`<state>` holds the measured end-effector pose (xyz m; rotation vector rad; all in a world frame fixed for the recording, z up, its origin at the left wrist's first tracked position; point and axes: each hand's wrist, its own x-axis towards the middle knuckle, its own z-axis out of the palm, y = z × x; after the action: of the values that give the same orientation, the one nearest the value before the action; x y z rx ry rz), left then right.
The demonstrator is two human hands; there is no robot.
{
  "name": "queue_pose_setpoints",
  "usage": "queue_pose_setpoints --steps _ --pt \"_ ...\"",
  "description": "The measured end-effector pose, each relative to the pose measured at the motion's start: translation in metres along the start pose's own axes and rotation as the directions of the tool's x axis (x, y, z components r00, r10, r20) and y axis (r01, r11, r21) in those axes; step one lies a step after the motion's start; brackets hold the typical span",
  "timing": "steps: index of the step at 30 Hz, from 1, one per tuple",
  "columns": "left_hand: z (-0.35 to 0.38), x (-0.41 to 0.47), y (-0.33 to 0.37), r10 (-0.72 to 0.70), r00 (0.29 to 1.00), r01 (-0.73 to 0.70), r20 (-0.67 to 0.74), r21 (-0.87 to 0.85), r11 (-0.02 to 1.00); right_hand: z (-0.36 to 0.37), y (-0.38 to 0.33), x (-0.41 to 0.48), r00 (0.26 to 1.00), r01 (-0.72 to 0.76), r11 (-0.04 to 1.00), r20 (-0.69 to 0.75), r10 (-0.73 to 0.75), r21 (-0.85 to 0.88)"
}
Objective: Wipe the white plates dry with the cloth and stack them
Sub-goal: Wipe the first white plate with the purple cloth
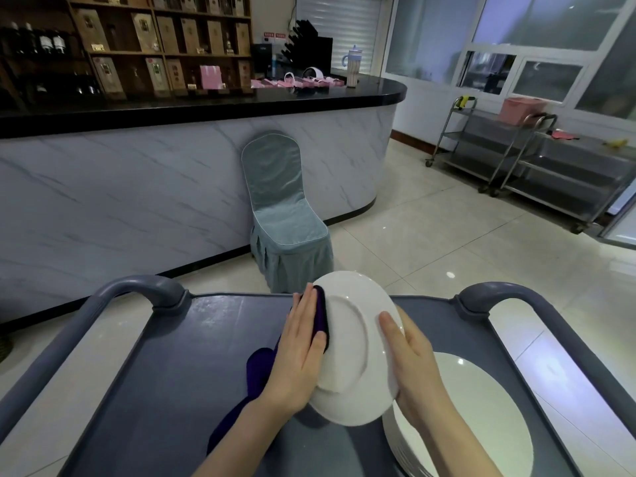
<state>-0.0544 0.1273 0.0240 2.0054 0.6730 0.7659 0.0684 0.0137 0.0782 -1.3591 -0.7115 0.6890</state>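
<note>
Two hands hold one white plate (351, 339) tilted up on edge above a grey-blue cart (172, 356), with the plate's ringed face turned toward the camera. The left hand (296, 352) lies flat with its fingers straight, pressing a dark purple cloth (260, 370) against the plate's left rim. A strip of the cloth shows between the fingers and the plate, and the rest hangs down under the wrist onto the cart top. The right hand (413, 366) grips the plate's right rim, with the thumb laid along the visible face and the fingers hidden behind it. Just below and to the right of the held plate, a stack of white plates (481, 407) sits on the cart's near right corner, partly covered by the right forearm. The cart's two looped handles rise at its far corners. Beyond the cart, a chair (282, 208) in a pale blue-grey cover stands against a marble-patterned counter (137, 187) with a black top. Wooden shelves (137, 46) of boxes and bottles rise behind the counter. On the right, steel trolleys (550, 166) stand on the tiled floor by the windows, and one carries a pink basket (519, 110).
</note>
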Motion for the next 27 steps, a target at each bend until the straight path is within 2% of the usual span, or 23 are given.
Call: queue_pose_setpoints --steps 3,5,7,9,12,14,17,20,23,27 --pt "-0.003 0.013 0.015 0.152 0.988 -0.154 0.024 0.141 0.978 0.007 0.005 -0.005 0.999 0.022 0.997 0.045 -0.019 -0.078" --pt "-0.004 0.019 0.018 0.232 0.97 -0.242 0.068 0.235 0.942 0.008 0.007 -0.004 0.999 0.024 0.997 0.035 -0.021 -0.071" --pt "-0.005 0.022 0.015 0.263 0.961 -0.276 0.082 0.244 0.93 0.005 0.007 -0.002 1.0 0.019 0.999 0.017 -0.018 -0.051" --pt "-0.005 0.019 0.005 0.224 0.974 -0.229 0.048 0.174 0.958 0.002 0.004 0.0 1.0 0.001 1.0 -0.012 -0.001 -0.021" --pt "-0.004 0.001 -0.019 0.044 0.999 -0.045 -0.021 -0.038 0.998 -0.009 -0.003 0.005 0.995 -0.03 0.997 -0.089 0.036 0.073" --pt "0.005 -0.019 -0.029 -0.023 0.999 0.017 -0.047 -0.125 0.992 -0.016 -0.006 0.01 0.988 -0.046 0.99 -0.14 0.065 0.134" --pt "0.033 -0.042 -0.024 0.068 0.995 -0.074 -0.079 -0.069 0.995 -0.014 -0.008 0.019 0.978 -0.06 0.973 -0.18 0.101 0.223" --pt "0.047 -0.039 -0.014 0.124 0.991 -0.123 -0.043 0.029 0.992 -0.005 -0.003 0.021 0.973 -0.07 0.958 -0.192 0.127 0.28" --pt "0.033 -0.022 -0.02 0.099 0.992 -0.098 -0.072 0.026 0.995 0.002 0.002 0.017 0.974 -0.083 0.944 -0.176 0.145 0.318" --pt "0.021 -0.012 -0.028 -0.002 0.991 -0.005 -0.132 -0.055 0.998 0.001 0.003 0.017 0.97 -0.091 0.924 -0.178 0.168 0.372"
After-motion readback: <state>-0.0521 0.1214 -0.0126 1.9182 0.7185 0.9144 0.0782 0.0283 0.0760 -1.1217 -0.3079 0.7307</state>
